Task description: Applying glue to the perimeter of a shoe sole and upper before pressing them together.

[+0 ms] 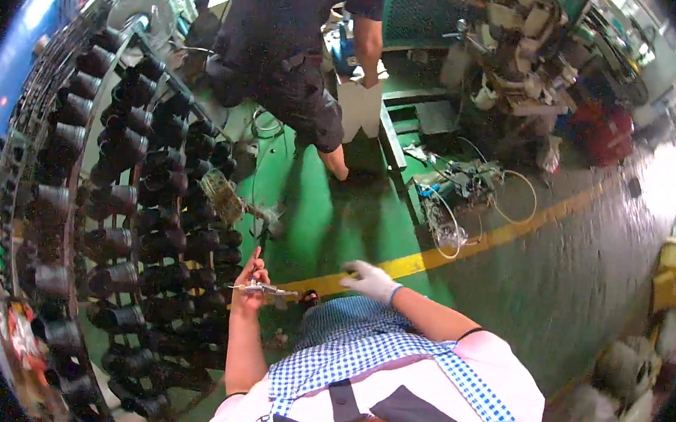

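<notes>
My bare left hand (251, 272) is raised beside the rack, its fingers closed round a slim metal tool (267, 289). A silvery bar of the tool sticks out crosswise below the fingers; its exact kind is too small to make out. My right hand (370, 281) wears a white glove and hovers in front of the blue checked apron (360, 321). Its fingers are apart, with nothing in them. Close to the left hand, the tall metal rack carries several black, pipe-like moulded parts (114, 240).
A bent-over person (287, 54) in dark clothes works ahead near a pale box (359, 108). Hoses and a metal fixture (460, 189) lie on the floor to the right. A yellow line (397, 266) crosses the green floor. Sacks (621, 380) stand at the right edge.
</notes>
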`<state>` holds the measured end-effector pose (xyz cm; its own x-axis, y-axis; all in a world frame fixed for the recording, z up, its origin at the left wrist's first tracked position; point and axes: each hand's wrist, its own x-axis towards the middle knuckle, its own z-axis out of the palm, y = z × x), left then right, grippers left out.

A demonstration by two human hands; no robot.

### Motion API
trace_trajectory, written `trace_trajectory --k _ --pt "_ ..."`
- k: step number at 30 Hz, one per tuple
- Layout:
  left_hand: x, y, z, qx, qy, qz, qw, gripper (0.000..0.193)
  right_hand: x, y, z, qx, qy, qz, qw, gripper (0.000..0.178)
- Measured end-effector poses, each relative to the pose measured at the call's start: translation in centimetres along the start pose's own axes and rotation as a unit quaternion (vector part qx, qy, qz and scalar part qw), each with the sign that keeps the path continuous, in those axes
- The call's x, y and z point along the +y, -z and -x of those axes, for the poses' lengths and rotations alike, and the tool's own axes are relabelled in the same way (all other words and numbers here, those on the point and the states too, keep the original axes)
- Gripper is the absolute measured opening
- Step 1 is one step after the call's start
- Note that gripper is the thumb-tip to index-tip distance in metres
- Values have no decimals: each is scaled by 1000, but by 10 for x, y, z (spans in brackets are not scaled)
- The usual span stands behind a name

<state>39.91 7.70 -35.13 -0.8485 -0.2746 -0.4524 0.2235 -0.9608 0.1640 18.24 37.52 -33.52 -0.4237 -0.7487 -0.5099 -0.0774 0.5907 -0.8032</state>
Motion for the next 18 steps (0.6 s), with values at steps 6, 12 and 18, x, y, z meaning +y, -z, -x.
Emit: trace_trajectory --k 6,12,18 --pt "70 32 4 46 97 -31 994 46 94 -36 73 238 -186 -151 941 58" --pt "97 54 -19 95 146 -76 982 39 157 -137 147 338 -309 -50 888 49" --pt "85 68 -30 99 216 -133 962 12 212 -194 204 267 -388 -76 879 47"
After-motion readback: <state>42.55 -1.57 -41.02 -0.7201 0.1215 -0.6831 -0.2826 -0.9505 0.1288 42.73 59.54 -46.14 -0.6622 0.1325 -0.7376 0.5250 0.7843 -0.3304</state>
